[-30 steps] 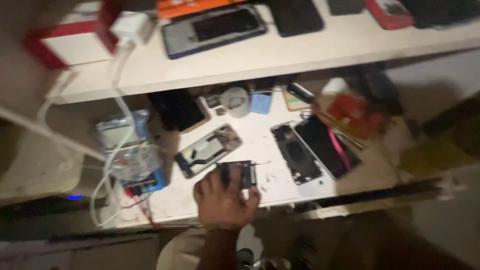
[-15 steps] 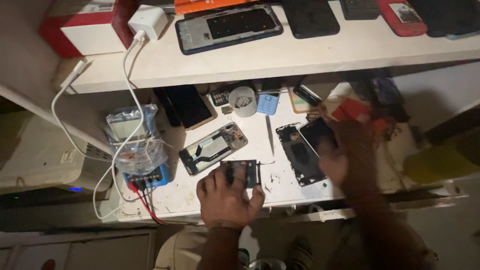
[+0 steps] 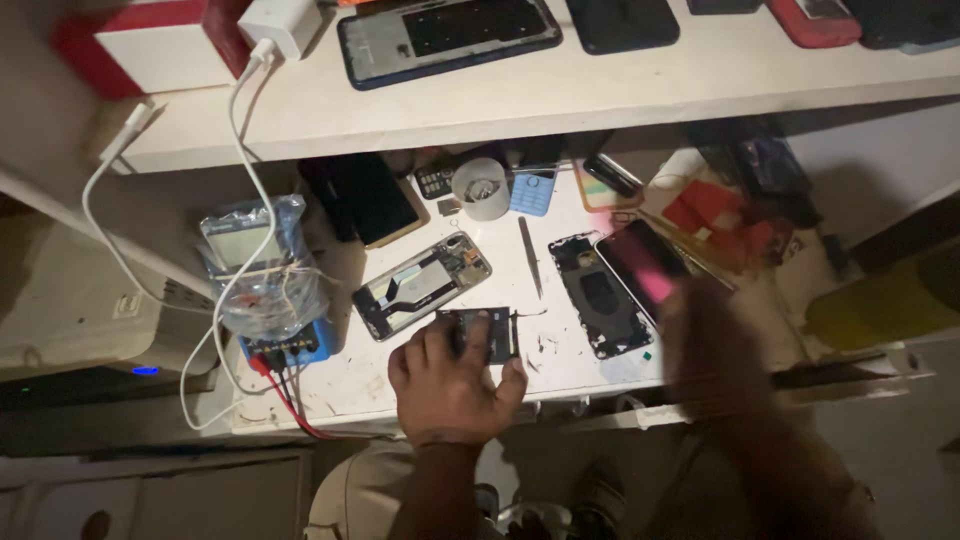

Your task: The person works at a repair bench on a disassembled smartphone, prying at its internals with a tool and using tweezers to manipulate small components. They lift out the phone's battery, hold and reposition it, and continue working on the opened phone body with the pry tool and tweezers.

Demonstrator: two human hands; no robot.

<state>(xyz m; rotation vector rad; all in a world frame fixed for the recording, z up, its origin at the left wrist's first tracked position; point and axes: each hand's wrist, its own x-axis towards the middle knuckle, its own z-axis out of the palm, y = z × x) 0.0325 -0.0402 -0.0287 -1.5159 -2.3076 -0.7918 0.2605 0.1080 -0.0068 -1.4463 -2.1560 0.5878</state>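
Observation:
My left hand point(image 3: 450, 385) rests on a small black phone part point(image 3: 488, 330) at the front of the white worktable point(image 3: 520, 300), fingers pressing it down. An opened phone frame point(image 3: 420, 285) lies just beyond it. My right hand point(image 3: 715, 350) is blurred, hovering low over the table's right front, beside a black phone back housing point(image 3: 598, 296) and a dark phone screen point(image 3: 645, 265). Whether it holds anything is unclear. Thin metal tweezers point(image 3: 530, 258) lie between the two phone bodies.
An upper shelf point(image 3: 560, 95) carries several phones, a red-and-white box point(image 3: 150, 45) and a white charger point(image 3: 280, 22) with its cable hanging down. A plastic-wrapped blue device point(image 3: 265, 285) with red wires sits at left. A tape roll point(image 3: 482, 188) and red parts point(image 3: 720, 215) lie behind.
My right hand has come into view and moved down toward the table's right front edge. The left hand stays on the black part. The camera has steadied and moved closer.

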